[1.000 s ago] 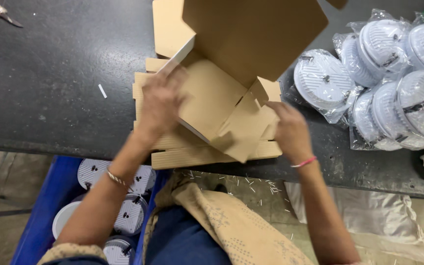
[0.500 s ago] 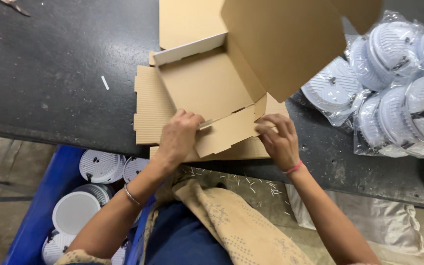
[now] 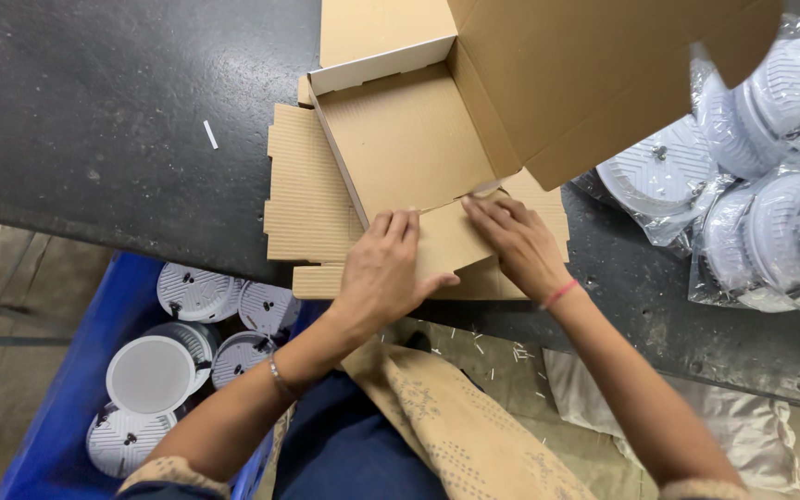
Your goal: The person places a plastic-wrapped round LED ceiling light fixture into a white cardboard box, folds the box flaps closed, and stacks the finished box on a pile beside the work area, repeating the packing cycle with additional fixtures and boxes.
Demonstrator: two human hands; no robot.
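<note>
Grip: left hand [image 3: 383, 268] and right hand [image 3: 517, 243] lie flat, fingers extended, pressing the front flap [image 3: 444, 239] of the half-folded cardboard box [image 3: 409, 139] down; nothing is clasped. The box rests on flat cardboard blanks [image 3: 307, 199] at the near edge of the tabletop [image 3: 94, 120], which braces it.
</note>
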